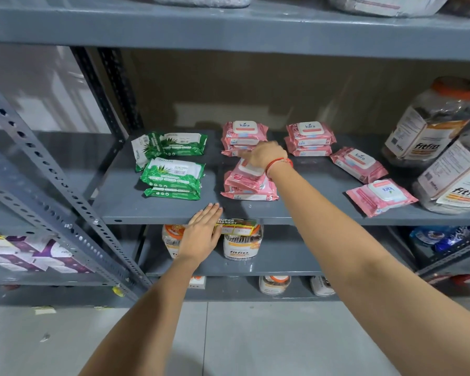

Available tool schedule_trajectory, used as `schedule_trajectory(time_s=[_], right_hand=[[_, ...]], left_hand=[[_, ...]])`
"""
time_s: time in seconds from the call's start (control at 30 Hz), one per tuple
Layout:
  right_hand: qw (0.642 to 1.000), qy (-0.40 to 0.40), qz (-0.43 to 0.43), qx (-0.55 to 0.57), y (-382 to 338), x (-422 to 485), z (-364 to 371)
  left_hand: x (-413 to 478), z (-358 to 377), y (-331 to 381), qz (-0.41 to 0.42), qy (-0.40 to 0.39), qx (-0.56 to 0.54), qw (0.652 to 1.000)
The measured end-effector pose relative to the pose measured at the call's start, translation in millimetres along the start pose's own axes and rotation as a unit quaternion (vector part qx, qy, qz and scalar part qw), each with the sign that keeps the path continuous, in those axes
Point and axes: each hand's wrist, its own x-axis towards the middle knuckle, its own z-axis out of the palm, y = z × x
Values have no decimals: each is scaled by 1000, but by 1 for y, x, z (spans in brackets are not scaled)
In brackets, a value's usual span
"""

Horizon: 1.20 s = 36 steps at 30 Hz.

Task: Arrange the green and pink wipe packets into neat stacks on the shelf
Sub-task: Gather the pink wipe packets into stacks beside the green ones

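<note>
Stacking partly done on the shelf (152, 210).
Right hand (265, 157) presses the front pink stack (248, 185), grip unclear; left hand (202, 232) flat, open; two pink packets (358, 164) at three o'clock unstacked.

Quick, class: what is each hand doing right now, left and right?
Left hand: open and flat, fingers at the shelf edge, holding nothing.
Right hand: on the top pink packet of the front stack; whether it has a grip cannot be told.

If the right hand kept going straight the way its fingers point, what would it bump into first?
Probably the rear pink stack: the right hand, resting on the front pink stack, points at it, though depth is hard to judge.
</note>
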Motion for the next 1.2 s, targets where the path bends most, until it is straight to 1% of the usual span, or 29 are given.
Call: schedule_trajectory(time_s=[0.07, 0.17, 0.23, 0.3, 0.37, 0.4, 0.47, 0.57, 0.63, 0.83, 1.2], right_hand=[[998, 6, 40, -48, -7, -4, 15], [996, -13, 39, -75, -10, -4, 23], [996, -37, -9, -77, -8, 0, 17], [990, -93, -60, -91, -5, 5, 6], [973, -173, -94, -119, -2, 10, -8], [963, -200, -111, -140, -1, 13, -14], [953, -218, -144, -155, 2, 16, -19], [963, -201, -145, -104, 9, 20, -12], [970, -181, -134, -89, 13, 21, -1], [974, -124, -169, -86, 15, 20, 15], [971, -117, -180, -103, 16, 22, 21]], left_hand=[[-1, 0, 0, 5, -2, 4, 1000], [0, -1, -1, 9, -5, 7, 1000], [0, 0, -3, 10, -5, 5, 1000], [0, 0, -3, 10, -4, 2, 1000], [0, 1, -3, 8, -3, 1, 1000], [-1, 2, -3, 8, -3, 2, 1000], [-1, 2, -3, 8, -5, 2, 1000], [-1, 2, -4, 12, -5, 2, 1000], [-2, 2, -4, 11, -6, 5, 1000], [-2, 2, -2, 5, -9, 4, 1000], [-2, 0, 0, -1, -14, -2, 1000]])
